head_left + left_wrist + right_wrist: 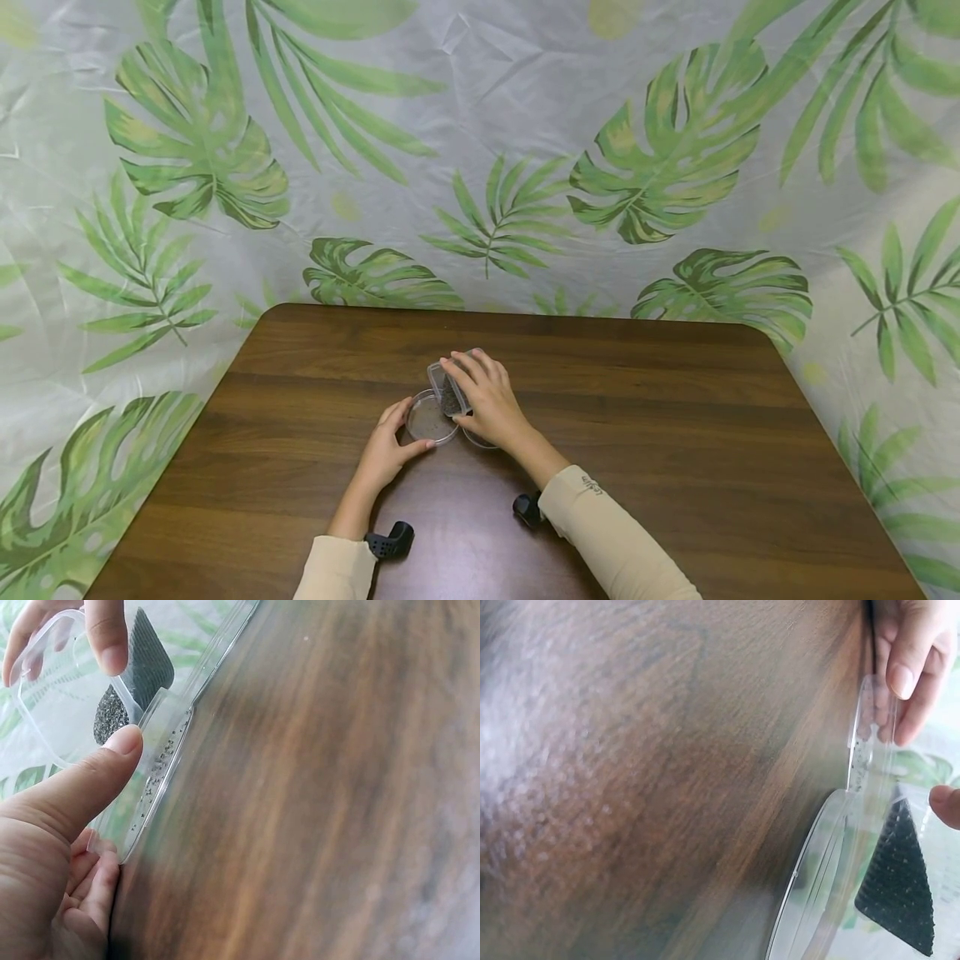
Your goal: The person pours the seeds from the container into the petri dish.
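My left hand [385,450] grips a round clear petri dish [429,421] by its side, thumb at the near rim and fingers round the left side. The dish rests on the table; a scatter of dark grains [156,776] lies in it in the left wrist view. With my right hand [491,404] I hold a clear rectangular plastic container [437,375], tilted low above the dish. Dark granules [112,716] are heaped in the container's lower corner. Partly hidden under my right hand, a second round clear dish or lid [804,900] touches the first one.
The brown wood-grain table [660,417] has rounded far corners. Behind it hangs a pale cloth [517,108] printed with green leaves. A black wrist device [392,542] sits on my left wrist, another [527,510] on my right.
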`<action>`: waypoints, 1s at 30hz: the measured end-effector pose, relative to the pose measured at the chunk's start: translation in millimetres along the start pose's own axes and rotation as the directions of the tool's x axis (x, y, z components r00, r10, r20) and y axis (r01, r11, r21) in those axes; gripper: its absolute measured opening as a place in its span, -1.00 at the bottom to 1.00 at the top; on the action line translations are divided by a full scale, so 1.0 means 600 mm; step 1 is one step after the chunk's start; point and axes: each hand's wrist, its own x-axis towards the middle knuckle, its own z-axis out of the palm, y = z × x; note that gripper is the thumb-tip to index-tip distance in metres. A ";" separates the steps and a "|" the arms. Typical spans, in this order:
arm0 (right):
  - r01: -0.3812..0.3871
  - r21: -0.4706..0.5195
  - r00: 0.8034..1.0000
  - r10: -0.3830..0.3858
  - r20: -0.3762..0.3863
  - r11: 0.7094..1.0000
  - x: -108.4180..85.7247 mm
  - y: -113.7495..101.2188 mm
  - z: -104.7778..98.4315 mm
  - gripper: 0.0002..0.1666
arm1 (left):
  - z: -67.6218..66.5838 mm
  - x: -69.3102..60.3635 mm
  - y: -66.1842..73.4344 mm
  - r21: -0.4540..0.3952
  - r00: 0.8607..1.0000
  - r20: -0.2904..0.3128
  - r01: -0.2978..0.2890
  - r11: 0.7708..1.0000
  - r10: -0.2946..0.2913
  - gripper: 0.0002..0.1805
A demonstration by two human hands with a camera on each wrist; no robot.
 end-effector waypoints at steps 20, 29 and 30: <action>0.014 -0.016 1.000 -0.014 0.008 1.000 0.000 0.003 0.001 0.20 | 0.000 0.001 0.000 -0.001 1.000 0.001 0.003 1.000 -0.003 -0.09; 0.020 -0.036 1.000 -0.020 0.017 0.999 0.001 0.003 -0.001 0.18 | 0.000 0.001 -0.001 -0.009 1.000 0.003 -0.001 1.000 0.001 -0.09; 0.019 -0.038 1.000 -0.018 0.019 0.999 0.002 0.003 -0.001 0.17 | 0.001 0.001 -0.001 -0.009 1.000 0.002 -0.001 1.000 0.001 -0.09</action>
